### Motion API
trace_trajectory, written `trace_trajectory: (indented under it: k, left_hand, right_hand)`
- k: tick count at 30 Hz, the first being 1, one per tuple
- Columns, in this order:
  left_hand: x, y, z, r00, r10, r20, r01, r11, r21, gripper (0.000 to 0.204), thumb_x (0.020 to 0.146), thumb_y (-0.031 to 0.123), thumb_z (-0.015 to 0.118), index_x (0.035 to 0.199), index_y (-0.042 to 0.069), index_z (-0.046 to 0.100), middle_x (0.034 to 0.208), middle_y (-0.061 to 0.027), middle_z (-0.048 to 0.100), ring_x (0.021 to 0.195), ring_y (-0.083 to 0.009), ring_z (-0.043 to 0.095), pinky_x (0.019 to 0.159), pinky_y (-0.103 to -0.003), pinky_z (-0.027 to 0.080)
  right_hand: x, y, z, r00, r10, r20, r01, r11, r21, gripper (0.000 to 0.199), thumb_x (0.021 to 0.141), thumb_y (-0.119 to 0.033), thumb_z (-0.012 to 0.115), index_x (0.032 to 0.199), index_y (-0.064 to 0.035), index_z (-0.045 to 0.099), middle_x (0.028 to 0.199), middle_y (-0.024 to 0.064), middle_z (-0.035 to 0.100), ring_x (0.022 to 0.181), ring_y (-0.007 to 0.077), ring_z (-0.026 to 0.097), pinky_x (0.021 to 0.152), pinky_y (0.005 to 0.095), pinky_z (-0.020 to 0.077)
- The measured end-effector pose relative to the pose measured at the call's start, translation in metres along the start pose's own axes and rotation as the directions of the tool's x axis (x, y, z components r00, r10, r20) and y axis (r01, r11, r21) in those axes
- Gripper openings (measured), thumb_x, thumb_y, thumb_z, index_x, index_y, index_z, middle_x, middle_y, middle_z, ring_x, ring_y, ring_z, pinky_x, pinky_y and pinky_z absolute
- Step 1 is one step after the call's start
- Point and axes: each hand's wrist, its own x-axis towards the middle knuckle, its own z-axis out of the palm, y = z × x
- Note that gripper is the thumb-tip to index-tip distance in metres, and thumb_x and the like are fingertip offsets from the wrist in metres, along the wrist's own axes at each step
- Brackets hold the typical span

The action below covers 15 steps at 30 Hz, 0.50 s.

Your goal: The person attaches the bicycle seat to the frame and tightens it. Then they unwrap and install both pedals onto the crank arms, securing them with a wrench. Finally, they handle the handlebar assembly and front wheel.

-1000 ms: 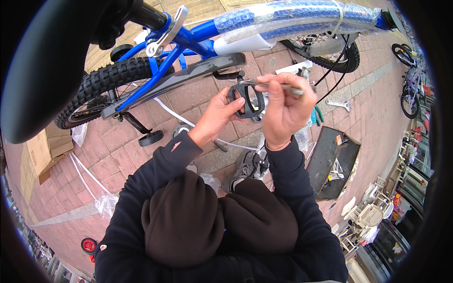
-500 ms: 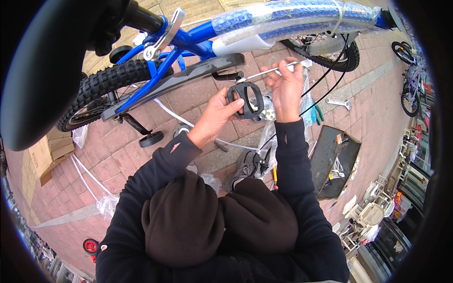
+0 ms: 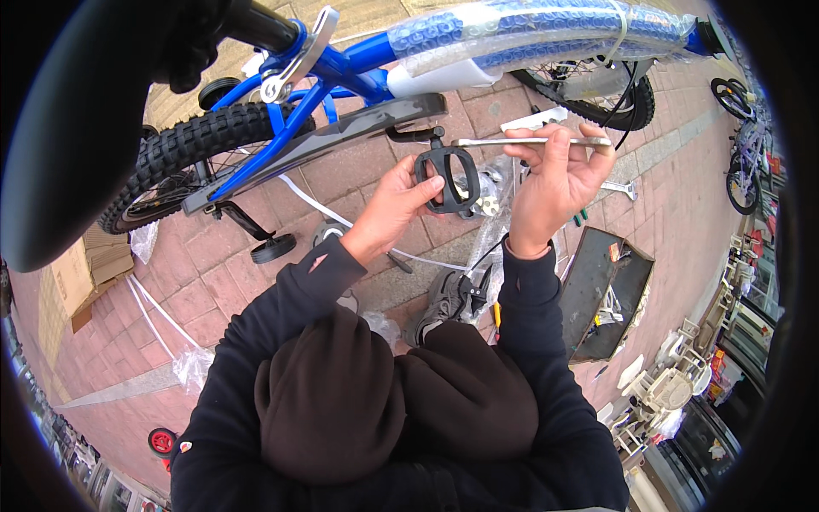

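Note:
My left hand (image 3: 386, 212) grips the near-left side of a black bicycle pedal (image 3: 449, 181), thumb on its frame. The pedal sits at the end of a black crank arm (image 3: 408, 135) on a blue bicycle (image 3: 294, 145). My right hand (image 3: 550, 192) pinches a slim silver wrench (image 3: 490, 142), held almost level. The wrench's left end is close to the joint between pedal and crank; I cannot tell if it touches. A long dark chain guard (image 3: 341, 136) runs left from the crank.
Bubble wrap (image 3: 529, 34) covers the frame tube. On the brick paving lie an adjustable wrench (image 3: 620, 189), a dark metal toolbox (image 3: 589, 328), and clear plastic. A training wheel (image 3: 273, 248) hangs low at left. A cardboard box (image 3: 90, 271) stands further left.
My right hand has shifted right and turned, bringing the wrench from a slant to nearly level. My left hand stays on the pedal.

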Motion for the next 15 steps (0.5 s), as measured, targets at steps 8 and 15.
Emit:
trace_trajectory:
  k: [8, 15]
  left_hand:
    - [-0.007, -0.012, -0.011, 0.937, 0.338, 0.093, -0.35, 0.897, 0.269, 0.024, 0.09, 0.017, 0.055, 0.109, 0.006, 0.047, 0.098, -0.002, 0.058, 0.089, -0.0113, 0.058, 0.074, -0.026, 0.049]
    - [-0.012, -0.033, -0.056, 0.918, 0.309, 0.251, -0.394, 0.785, 0.477, 0.02, 0.09, 0.01, 0.043, 0.108, 0.009, 0.049, 0.104, -0.0031, 0.052, 0.099, -0.0135, 0.051, 0.082, -0.027, 0.044]
  right_hand:
    - [-0.039, -0.019, 0.06, 0.589, -0.44, 0.678, 0.765, 0.573, -0.293, 0.036, 0.06, 0.0, 0.066, 0.093, -0.009, 0.055, 0.09, 0.0129, 0.059, 0.068, 0.0245, 0.061, 0.055, 0.0297, 0.0499]
    - [-0.057, -0.013, 0.085, 0.56, -0.485, 0.671, 0.827, 0.375, -0.419, 0.018, 0.063, -0.014, 0.061, 0.076, -0.0195, 0.05, 0.075, 0.004, 0.049, 0.065, 0.0224, 0.053, 0.053, 0.0294, 0.0406]
